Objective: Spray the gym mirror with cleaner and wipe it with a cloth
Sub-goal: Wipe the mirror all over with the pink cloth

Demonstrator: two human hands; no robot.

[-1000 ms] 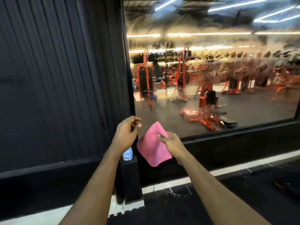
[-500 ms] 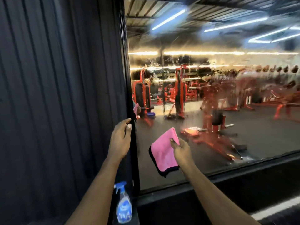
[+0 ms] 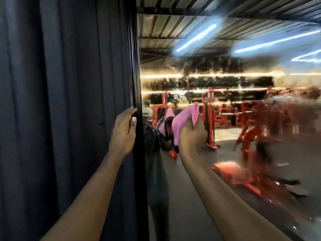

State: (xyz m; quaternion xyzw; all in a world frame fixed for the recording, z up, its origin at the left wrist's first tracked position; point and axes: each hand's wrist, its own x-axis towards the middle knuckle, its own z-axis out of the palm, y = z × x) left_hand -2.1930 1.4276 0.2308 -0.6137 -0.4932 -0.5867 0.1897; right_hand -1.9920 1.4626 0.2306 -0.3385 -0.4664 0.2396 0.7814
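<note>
- Mirror glass (image 3: 243,136), one large wall-mounted gym pane, fills everything right of its black vertical frame edge (image 3: 137,84); its surface is streaked and speckled with wet droplets across the upper middle.
- One pink cloth (image 3: 184,122) with a dark border is held up against the glass just right of that frame edge, its top corner pointing up.
- Right hand (image 3: 191,134) grips the cloth's lower part with curled fingers; the hand is blurred.
- Left hand (image 3: 123,134) rests on the frame edge, fingertips hooked over it and thumb laid on its face.
- Dark corrugated wall panelling (image 3: 60,101) runs left of the frame edge.
- Right of the cloth the glass stretches wide and unobstructed; below it, too, between the forearms.
- Two hands, one cloth, one mirror are visible.
</note>
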